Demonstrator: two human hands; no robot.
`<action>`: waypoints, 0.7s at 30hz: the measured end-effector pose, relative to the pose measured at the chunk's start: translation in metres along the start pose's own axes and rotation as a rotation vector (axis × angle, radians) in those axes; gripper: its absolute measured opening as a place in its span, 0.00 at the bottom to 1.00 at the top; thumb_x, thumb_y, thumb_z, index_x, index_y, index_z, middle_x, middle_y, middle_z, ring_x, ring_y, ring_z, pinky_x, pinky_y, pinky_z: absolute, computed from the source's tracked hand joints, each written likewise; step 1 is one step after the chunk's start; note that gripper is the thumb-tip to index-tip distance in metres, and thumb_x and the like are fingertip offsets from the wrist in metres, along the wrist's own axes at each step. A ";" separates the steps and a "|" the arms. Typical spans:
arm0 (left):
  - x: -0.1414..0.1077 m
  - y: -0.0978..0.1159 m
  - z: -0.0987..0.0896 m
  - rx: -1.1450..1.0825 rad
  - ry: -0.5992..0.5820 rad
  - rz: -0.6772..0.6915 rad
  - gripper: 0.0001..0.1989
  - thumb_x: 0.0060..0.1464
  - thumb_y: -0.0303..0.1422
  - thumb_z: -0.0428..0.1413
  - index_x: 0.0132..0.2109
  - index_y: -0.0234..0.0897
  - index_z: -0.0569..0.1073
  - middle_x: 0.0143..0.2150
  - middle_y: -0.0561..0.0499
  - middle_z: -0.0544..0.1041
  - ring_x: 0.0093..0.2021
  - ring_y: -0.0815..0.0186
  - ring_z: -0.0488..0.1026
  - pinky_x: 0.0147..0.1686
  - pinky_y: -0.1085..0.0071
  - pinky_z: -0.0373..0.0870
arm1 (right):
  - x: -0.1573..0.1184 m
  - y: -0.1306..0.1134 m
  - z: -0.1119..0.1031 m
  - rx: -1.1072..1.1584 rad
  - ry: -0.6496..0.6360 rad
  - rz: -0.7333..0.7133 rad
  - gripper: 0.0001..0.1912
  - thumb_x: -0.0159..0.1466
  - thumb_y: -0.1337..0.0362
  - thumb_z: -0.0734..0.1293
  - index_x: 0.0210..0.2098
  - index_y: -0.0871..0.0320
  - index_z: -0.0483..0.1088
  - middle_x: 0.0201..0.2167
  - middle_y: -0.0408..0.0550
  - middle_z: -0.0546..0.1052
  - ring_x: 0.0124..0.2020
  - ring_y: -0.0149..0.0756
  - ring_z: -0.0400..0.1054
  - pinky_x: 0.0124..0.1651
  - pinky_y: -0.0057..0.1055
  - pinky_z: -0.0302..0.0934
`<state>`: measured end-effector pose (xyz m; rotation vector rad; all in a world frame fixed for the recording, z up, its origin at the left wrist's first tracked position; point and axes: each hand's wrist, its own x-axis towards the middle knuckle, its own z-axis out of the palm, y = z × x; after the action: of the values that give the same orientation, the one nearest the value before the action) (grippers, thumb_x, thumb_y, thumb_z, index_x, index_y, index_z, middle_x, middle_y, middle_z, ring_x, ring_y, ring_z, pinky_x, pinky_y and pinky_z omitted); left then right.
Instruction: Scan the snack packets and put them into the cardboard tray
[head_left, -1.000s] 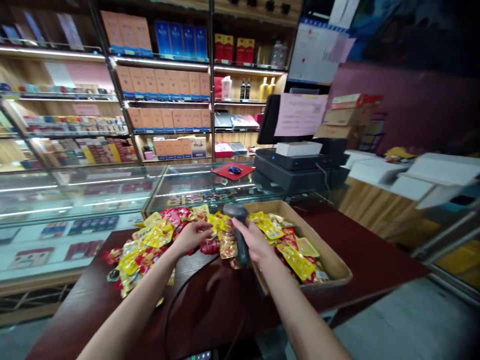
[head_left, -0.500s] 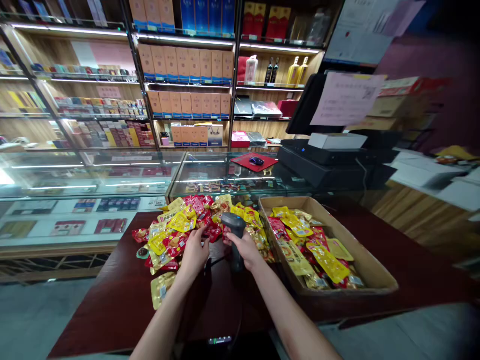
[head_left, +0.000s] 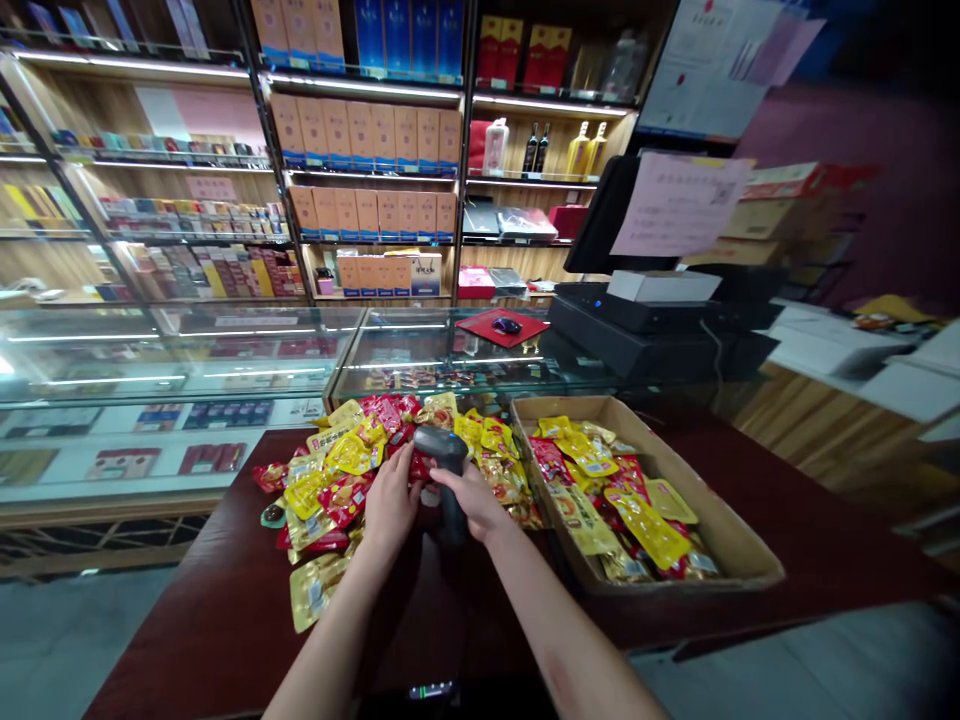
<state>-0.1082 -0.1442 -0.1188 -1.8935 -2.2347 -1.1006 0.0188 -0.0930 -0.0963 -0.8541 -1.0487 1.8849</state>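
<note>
The handheld scanner [head_left: 439, 448] is dark grey, with a smooth, rounded head at the top, a small blue light on the upper face and a handle that extends downward. It is located above the dark red-brown desk [head_left: 217, 610], between the loose packets [head_left: 352, 452] and the open cardboard box [head_left: 724, 525]. The right hand [head_left: 477, 500] is closed around the scanner's handle. The left hand [head_left: 391, 508] is positioned beside the scanner head, fingers curled at a red packet [head_left: 421, 468]; the scanner partly covers this packet, and whether the fingers grip it cannot be determined.

The loose packets are glossy, crinkled foil pouches in red, yellow and gold, with printed faces. They lie overlapped in a pile that extends from the left side of the desk, behind the hands, to the box wall. One gold packet [head_left: 309, 592] lies flat at the near left edge of the pile. The box is shallow, brown and open at the top; it contains similar yellow, red and gold pouches, with bare cardboard visible along its right side.
</note>
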 end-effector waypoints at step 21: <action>0.023 0.003 -0.011 -1.423 -0.249 -0.740 0.19 0.39 0.19 0.64 0.40 0.35 0.71 0.33 0.52 0.76 0.29 0.69 0.75 0.33 0.70 0.77 | -0.020 -0.027 -0.040 -0.037 0.229 -0.163 0.18 0.45 0.62 0.75 0.35 0.58 0.73 0.36 0.46 0.78 0.38 0.39 0.73 0.43 0.37 0.68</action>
<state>-0.1167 -0.1299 -0.0988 -1.1959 -2.5062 -3.3747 0.0701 -0.0876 -0.0866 -0.9515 -0.9831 1.5958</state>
